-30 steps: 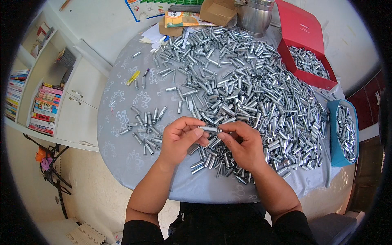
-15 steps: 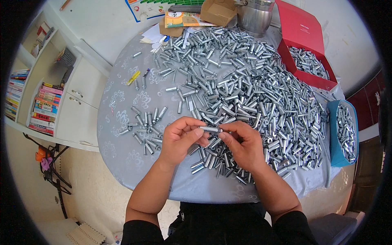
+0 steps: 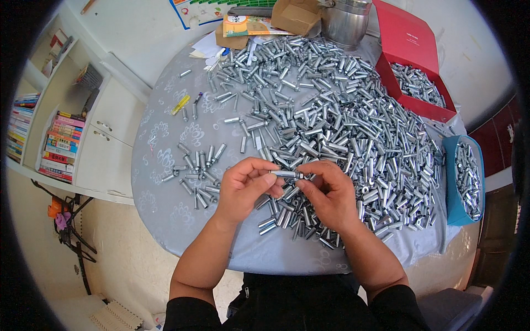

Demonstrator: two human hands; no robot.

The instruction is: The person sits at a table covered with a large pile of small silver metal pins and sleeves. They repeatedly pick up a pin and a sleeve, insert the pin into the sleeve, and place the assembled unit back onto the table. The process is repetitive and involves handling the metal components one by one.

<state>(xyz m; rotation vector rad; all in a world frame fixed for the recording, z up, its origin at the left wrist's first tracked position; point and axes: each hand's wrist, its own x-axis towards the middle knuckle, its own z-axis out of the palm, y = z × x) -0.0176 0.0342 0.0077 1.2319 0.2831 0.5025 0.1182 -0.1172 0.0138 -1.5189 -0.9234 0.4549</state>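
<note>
Between my two hands lies a silvery sleeve anchor bolt (image 3: 286, 174), held level above the near part of the metal pile. My left hand (image 3: 245, 185) pinches its left end between thumb and fingers. My right hand (image 3: 327, 193) is closed at its other end, where a nut or washer shows by the fingertips. Under and beyond my hands spreads a big heap of loose metal sleeves and bolts (image 3: 353, 143). Left of my left hand is a smaller group of assembled-looking anchor bolts (image 3: 193, 171) on the grey patterned tablecloth (image 3: 160, 204).
A red box (image 3: 417, 107) and a blue bin (image 3: 455, 182), both full of metal parts, stand at the right. At the back are a steel pot (image 3: 345, 25), a cardboard box (image 3: 295, 16) and papers. A yellow tool (image 3: 180, 105) lies far left; a bookshelf (image 3: 83, 121) stands beyond.
My right fingers have shifted slightly right along the anchor bolt, so more of its nut end shows. My left hand has barely moved.
</note>
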